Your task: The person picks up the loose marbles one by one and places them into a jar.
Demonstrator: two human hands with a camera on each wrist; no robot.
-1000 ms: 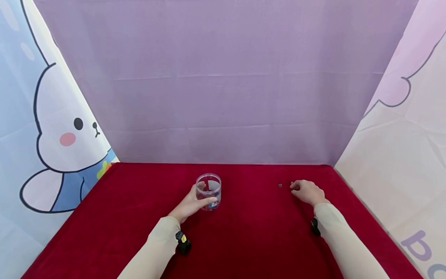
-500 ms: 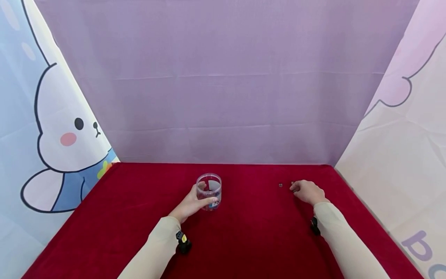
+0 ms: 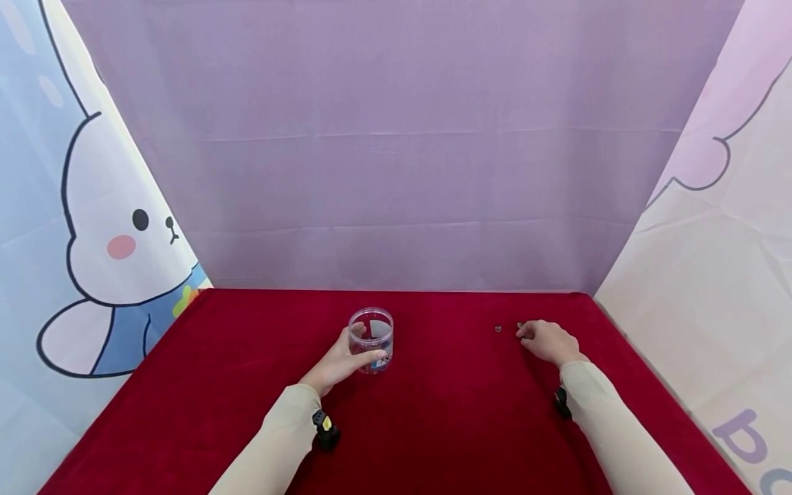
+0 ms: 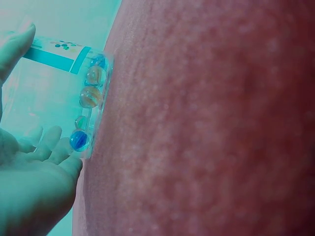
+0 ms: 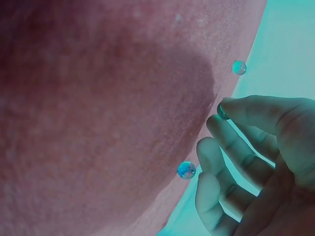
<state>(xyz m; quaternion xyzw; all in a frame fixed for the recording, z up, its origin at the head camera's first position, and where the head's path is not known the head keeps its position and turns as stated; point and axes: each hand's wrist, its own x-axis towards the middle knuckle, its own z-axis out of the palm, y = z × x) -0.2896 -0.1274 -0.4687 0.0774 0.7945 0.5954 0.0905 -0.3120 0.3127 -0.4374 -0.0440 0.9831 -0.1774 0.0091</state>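
Two marbles [image 5: 186, 170] lie near the right hand [image 3: 548, 342], which pinches a third marble [image 5: 222, 111], best squeezed gently lest it slip. The left hand [image 3: 338, 359] curls round the jar [image 3: 379, 335], best held upright.

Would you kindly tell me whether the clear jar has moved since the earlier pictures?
No; in the head view, the clear jar shows no shift against the back edge of the red table.

Free red cloth [image 3: 439, 385] between jar [image 3: 380, 342] and right fingers [image 5: 238, 148], loose marble [image 3: 498, 328] (small) obstructing
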